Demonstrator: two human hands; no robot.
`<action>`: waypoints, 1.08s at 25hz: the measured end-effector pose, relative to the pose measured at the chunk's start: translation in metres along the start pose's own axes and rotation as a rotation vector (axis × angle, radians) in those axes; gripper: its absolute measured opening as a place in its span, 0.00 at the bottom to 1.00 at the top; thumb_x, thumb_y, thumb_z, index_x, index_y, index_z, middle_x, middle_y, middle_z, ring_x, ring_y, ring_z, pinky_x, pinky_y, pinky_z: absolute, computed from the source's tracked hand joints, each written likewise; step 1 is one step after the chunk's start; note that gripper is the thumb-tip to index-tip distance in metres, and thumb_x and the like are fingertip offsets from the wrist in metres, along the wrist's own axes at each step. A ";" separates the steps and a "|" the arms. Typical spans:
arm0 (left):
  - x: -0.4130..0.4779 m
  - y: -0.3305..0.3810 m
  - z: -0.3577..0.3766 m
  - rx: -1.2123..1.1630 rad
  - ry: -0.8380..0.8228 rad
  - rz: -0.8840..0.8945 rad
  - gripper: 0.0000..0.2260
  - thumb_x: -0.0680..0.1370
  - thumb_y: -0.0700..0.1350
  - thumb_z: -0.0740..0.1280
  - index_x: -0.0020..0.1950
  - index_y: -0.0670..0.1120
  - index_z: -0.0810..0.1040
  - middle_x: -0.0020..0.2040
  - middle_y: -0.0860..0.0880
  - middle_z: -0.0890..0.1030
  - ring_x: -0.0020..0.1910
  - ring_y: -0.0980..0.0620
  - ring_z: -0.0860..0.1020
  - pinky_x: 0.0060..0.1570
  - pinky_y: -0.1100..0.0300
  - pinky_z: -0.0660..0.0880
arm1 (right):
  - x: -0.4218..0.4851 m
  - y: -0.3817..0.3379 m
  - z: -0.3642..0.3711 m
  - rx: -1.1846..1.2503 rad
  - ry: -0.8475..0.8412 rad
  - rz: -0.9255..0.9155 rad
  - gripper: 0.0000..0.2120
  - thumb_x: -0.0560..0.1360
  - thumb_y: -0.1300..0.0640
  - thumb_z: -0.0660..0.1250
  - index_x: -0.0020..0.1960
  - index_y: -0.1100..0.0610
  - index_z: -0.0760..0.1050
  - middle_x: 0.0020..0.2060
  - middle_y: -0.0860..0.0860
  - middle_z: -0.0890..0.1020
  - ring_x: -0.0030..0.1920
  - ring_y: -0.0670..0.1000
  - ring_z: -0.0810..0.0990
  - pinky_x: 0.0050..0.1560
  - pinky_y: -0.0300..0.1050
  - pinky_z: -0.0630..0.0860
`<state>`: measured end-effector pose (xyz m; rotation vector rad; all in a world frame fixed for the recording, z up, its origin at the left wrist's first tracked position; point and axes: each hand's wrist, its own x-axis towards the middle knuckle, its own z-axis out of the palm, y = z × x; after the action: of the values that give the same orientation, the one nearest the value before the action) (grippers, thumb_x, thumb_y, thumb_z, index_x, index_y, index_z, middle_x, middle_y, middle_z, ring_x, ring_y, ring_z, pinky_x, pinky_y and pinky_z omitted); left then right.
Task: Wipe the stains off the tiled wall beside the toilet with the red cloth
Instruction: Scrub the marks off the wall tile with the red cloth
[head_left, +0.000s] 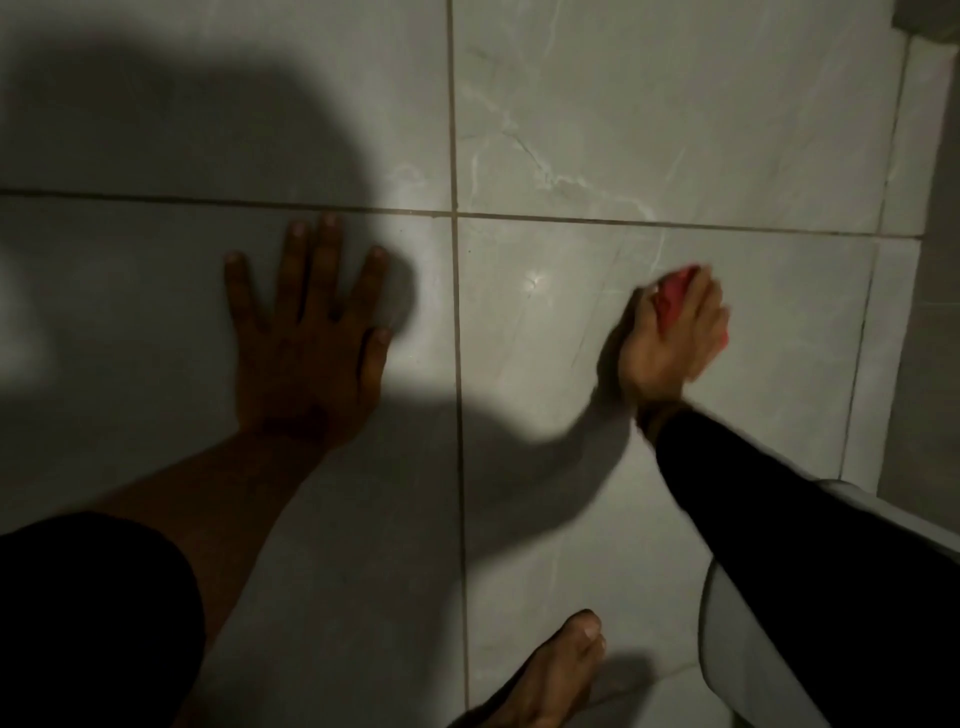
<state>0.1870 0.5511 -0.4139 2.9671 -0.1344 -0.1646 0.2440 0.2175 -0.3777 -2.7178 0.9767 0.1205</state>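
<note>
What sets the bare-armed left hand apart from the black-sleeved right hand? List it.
The left hand lies flat and empty, fingers spread, in shadow; the right hand is bunched around the red cloth, lit and motion-blurred. The left forearm is bare; the right is sleeved. Both press the grey tiled wall.

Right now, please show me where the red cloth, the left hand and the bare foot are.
red cloth (672, 299): head view, on the patch showing between the fingers.
left hand (306, 358): head view, on the back of the hand.
bare foot (558, 670): head view, on its top.
</note>
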 end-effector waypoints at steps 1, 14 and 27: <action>0.000 0.001 0.000 0.000 0.005 0.000 0.33 0.83 0.58 0.53 0.88 0.54 0.53 0.89 0.40 0.51 0.88 0.35 0.51 0.79 0.23 0.46 | 0.017 -0.033 0.007 -0.008 0.003 -0.092 0.41 0.78 0.38 0.53 0.85 0.59 0.57 0.85 0.60 0.60 0.85 0.66 0.55 0.84 0.59 0.46; 0.002 0.001 0.004 0.008 0.007 0.011 0.32 0.83 0.59 0.52 0.88 0.55 0.52 0.89 0.41 0.50 0.88 0.37 0.50 0.79 0.24 0.45 | -0.029 -0.108 0.019 0.009 -0.091 -0.382 0.36 0.80 0.44 0.60 0.84 0.58 0.61 0.84 0.59 0.63 0.85 0.67 0.56 0.85 0.64 0.47; -0.001 -0.001 0.005 -0.023 0.008 0.011 0.33 0.83 0.59 0.51 0.88 0.55 0.50 0.89 0.41 0.49 0.88 0.36 0.50 0.79 0.24 0.45 | -0.068 -0.039 0.016 -0.007 0.021 -0.172 0.38 0.80 0.40 0.52 0.84 0.59 0.60 0.84 0.61 0.62 0.84 0.66 0.58 0.85 0.65 0.47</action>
<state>0.1856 0.5519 -0.4187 2.9432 -0.1460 -0.1512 0.2161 0.2923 -0.3737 -2.8004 0.7440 0.0643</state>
